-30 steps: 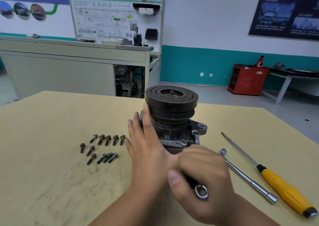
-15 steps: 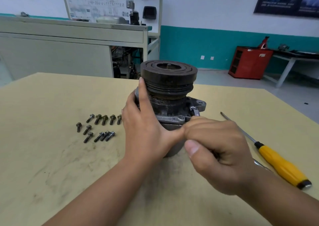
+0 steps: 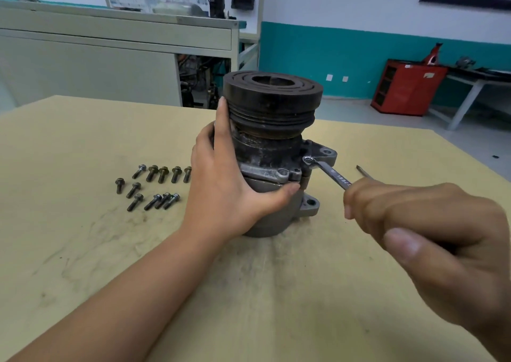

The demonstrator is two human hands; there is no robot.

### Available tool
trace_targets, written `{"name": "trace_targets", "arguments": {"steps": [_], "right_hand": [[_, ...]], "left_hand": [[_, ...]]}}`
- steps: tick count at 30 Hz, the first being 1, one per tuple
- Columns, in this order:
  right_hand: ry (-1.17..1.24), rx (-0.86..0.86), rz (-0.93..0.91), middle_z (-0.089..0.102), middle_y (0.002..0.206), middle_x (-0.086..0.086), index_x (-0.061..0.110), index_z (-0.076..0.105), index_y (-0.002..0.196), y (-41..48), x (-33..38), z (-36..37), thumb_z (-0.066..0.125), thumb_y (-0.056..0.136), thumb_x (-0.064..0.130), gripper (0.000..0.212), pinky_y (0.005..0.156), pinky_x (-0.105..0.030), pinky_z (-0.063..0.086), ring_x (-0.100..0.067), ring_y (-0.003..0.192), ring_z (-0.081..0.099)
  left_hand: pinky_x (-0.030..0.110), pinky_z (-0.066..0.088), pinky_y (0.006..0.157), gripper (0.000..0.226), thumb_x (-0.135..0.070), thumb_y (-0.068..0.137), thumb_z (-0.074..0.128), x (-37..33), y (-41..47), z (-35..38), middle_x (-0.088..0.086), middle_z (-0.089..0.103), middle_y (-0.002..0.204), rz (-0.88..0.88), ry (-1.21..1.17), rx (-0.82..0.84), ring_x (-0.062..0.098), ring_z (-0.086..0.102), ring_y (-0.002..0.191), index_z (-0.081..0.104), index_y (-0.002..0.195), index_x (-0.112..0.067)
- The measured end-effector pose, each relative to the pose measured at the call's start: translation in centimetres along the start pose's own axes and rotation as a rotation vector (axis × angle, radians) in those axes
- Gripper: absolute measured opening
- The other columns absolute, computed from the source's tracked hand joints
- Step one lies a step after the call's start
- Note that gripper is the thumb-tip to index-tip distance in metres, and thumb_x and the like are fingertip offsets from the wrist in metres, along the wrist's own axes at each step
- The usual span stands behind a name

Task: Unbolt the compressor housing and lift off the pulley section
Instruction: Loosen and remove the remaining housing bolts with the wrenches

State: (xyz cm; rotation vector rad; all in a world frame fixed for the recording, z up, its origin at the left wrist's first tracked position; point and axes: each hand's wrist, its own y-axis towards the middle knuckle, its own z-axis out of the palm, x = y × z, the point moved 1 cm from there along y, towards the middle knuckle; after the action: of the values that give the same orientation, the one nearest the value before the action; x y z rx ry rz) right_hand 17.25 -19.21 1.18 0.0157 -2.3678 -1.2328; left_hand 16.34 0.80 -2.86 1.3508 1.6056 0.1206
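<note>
The bench (image 3: 83, 140) carries the compressor housing (image 3: 276, 217) upright on its end near the middle, which I judge keeps its flange within the spanner's reach. The pulley section (image 3: 272, 98) sits on top, not yet lifted. My left grip (image 3: 229, 192) wraps the housing, thumb across the front and fingers straight up against the pulley rim; I judge this braces it against turning. My right grip (image 3: 431, 223) is curled round the spanner (image 3: 330, 173), whose ring end sits over the right flange. The loose bolts (image 3: 154, 187) lie grouped to the left, clear of the spanner's swing.
</note>
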Motion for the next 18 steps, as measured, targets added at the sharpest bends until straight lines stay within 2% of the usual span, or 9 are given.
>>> {"name": "trace_targets", "arguments": {"steps": [4,10,12,15,18], "right_hand": [[-0.035,-0.026,-0.011,0.028,0.048,-0.009,0.011,0.034,0.054,-0.28,-0.37,0.20,0.041,0.096,0.019,0.044,0.062,-0.038,0.044,-0.026,0.046,0.031],[-0.081,-0.045,0.029,0.044,0.052,-0.009,0.015,0.036,0.061,-0.53,-0.67,0.39,0.035,0.100,0.025,0.040,0.076,-0.037,0.049,-0.028,0.051,0.046],[-0.096,-0.079,0.047,0.054,0.058,-0.007,0.021,0.043,0.064,-0.56,-0.71,0.37,0.036,0.098,0.021,0.035,0.078,-0.038,0.050,-0.025,0.060,0.056],[-0.185,-0.125,0.099,0.064,0.077,-0.005,0.015,0.053,0.067,-0.61,-0.55,0.07,0.038,0.091,0.014,0.028,0.074,-0.038,0.049,-0.023,0.079,0.064],[-0.336,-0.156,0.160,0.064,0.090,-0.001,0.007,0.062,0.076,-0.63,-0.29,-0.07,0.042,0.088,0.013,0.024,0.077,-0.025,0.045,-0.015,0.090,0.061]], "left_hand": [[0.031,0.028,0.110,0.130,-0.073,0.052,0.061,-0.02,-0.10,0.07,0.014,0.037,0.139,0.012,-0.019,-0.010,0.021,0.032,0.131,0.006,0.154,-0.013],[0.033,0.028,0.111,0.128,-0.072,0.053,0.062,0.14,-0.21,0.20,0.013,0.036,0.140,0.007,-0.040,-0.025,0.021,0.031,0.132,0.006,0.153,-0.015],[0.031,0.027,0.111,0.129,-0.072,0.052,0.062,0.16,-0.22,0.21,0.012,0.035,0.141,0.003,-0.041,-0.019,0.018,0.029,0.133,0.005,0.153,-0.017],[0.028,0.024,0.110,0.130,-0.071,0.052,0.066,0.17,-0.21,0.23,0.011,0.034,0.142,-0.008,-0.043,-0.007,0.017,0.028,0.133,0.003,0.154,-0.018],[0.027,0.023,0.109,0.129,-0.068,0.054,0.069,0.16,-0.16,0.21,0.012,0.034,0.143,-0.009,-0.044,-0.002,0.018,0.028,0.134,0.003,0.154,-0.019]]}}
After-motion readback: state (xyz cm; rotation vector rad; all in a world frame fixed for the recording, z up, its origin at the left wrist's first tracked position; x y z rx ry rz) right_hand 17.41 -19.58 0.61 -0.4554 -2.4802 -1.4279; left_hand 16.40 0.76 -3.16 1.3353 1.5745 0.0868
